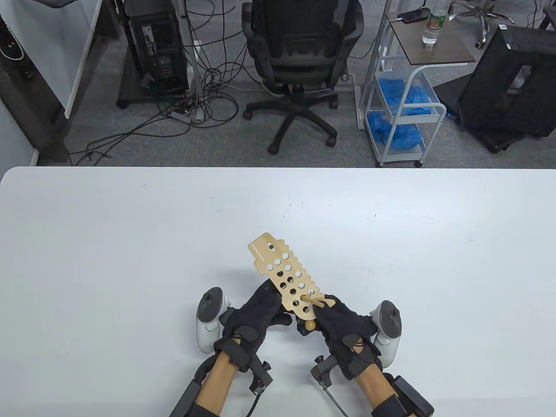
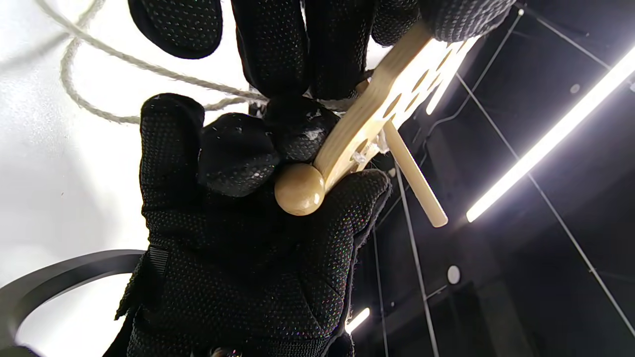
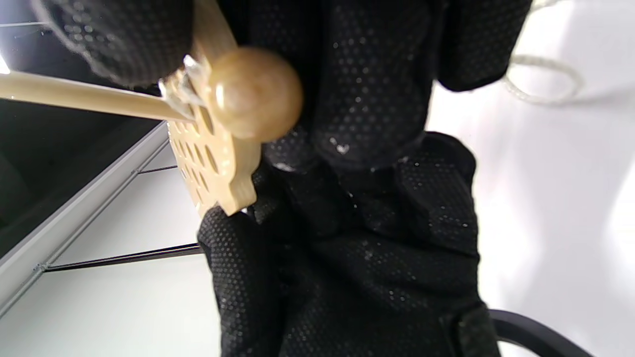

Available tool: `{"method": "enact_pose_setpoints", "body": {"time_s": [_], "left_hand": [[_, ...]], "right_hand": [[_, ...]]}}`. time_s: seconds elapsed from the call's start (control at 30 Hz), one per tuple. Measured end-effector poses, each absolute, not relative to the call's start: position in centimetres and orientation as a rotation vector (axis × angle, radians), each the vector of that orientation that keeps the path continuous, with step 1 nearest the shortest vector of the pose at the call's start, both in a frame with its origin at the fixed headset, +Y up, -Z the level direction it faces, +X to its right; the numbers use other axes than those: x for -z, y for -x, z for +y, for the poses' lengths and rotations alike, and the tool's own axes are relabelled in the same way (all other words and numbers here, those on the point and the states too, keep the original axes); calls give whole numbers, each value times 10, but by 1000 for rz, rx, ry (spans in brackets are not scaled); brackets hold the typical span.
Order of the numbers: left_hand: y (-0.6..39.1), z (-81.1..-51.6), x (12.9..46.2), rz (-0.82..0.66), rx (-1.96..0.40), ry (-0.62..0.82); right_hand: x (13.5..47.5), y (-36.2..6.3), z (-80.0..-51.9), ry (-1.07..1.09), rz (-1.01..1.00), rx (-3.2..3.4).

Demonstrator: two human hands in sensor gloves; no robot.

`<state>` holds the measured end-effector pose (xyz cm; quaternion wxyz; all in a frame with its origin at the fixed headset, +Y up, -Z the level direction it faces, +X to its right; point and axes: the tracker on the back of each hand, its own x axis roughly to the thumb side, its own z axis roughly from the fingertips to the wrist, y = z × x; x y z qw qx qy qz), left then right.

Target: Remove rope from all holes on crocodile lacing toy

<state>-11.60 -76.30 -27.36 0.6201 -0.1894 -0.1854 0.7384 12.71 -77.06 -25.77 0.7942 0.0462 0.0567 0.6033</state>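
Pulling the last bit of rope out of the toy, near the front of the table.

On the left, left hand [image 1: 256,315] curled round the near end of the toy [image 1: 284,276], holding it up off the table [image 1: 130,243] with the far end tipped away. In the middle, most holes look empty; rope [image 2: 149,67] hanging loose under the toy. Round bead [image 2: 299,189] sitting at the near edge, thin stick [image 2: 414,181] poking up through one of the last holes. On the right, right hand [image 1: 343,323] closed at that same end, fingers by the stick and bead; cannot tell just which one it pinches. To do it well: keep the toy still with the left, pull the stick straight back through its hole, go slow so the rope does not snag, then check every hole.
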Motion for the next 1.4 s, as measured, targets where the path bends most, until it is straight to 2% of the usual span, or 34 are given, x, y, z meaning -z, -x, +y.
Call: {"method": "enact_pose_setpoints", "body": {"time_s": [0.2, 0.4, 0.53, 0.67, 0.83, 0.93, 1.1, 1.4], "left_hand": [[118, -758, 273, -413, -1597, 353], [119, -757, 274, -414, -1611, 363], [118, -758, 273, -368, -1572, 392], [120, -760, 270, -248, -1453, 341], [118, -758, 269, -233, -1311, 353], [115, -758, 269, -247, -1253, 390], [116, -756, 270, -238, -1193, 364], [120, -755, 272, -231, -1180, 317]], "right_hand": [[257, -125, -770, -100, 114, -1370], [259, -126, -762, -213, 120, -1489], [259, -130, -757, -206, 20, -1600], [255, -131, -748, -241, -146, -1801], [251, -133, -742, -208, -246, -1903], [250, -134, -743, -199, -246, -1924], [251, -134, -745, -196, -243, -1945], [258, -152, -761, -19, -189, -1773]]}}
